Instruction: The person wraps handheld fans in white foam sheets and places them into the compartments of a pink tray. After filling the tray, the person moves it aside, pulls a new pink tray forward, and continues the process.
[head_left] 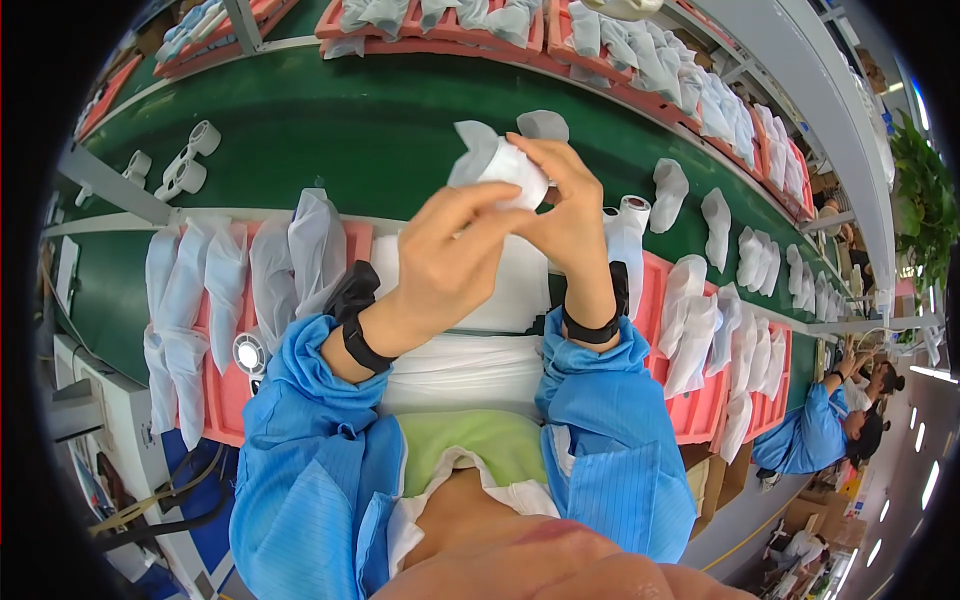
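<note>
White bagged piece held in both hands above green conveyor belt

White bagged piece [522,172]: raised in front of the person, over the near part of the green conveyor belt [330,120]. Its body is rounded; a translucent flap stands out at its left side. What lies inside the wrapping cannot be told.

Left hand [445,245]: fingers clamped on the near side of the piece. Right hand [572,195]: fingers clamped on it from the right, index finger over the top, thumb below. Both wrists carry black bands, and both blue sleeves are pushed up.

Beneath the forearms lies a white sheet stack [465,368]. To its left, a pink tray [222,400] carries bagged pieces in rows, with a white handheld fan [250,352] near its inner edge. To the right, a second pink tray [652,290] carries more bagged pieces.

On the belt, bare white pieces [184,177] with round heads lie at left; loose bagged pieces [670,195] lie at right. Loaded trays line the far side. One co-worker [820,440] in blue is well apart at right.
</note>
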